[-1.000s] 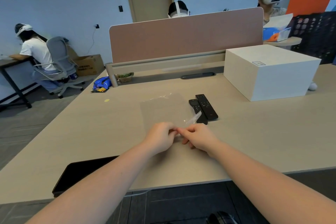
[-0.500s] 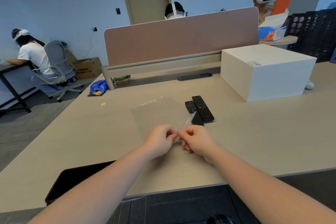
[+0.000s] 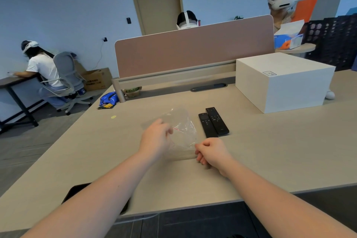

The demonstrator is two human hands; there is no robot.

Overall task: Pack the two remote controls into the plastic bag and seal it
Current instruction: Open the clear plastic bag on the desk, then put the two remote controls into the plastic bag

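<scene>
A clear plastic bag with a thin red line near its mouth is stretched above the desk between my hands. My left hand pinches one side of its mouth, and my right hand pinches the other side nearer to me. Two black remote controls lie side by side flat on the desk just right of the bag: the shorter one on the left, the longer one on the right. Both remotes are outside the bag, with neither hand touching them.
A large white box stands at the back right of the desk. A pink divider panel runs along the far edge. A dark tablet lies near the front left edge. A blue packet sits at the far left corner. People sit beyond.
My hands have drawn apart, the left moving up and away, the right staying near. The bag, which lay flat on the desk, has lifted and its mouth has opened between them.
</scene>
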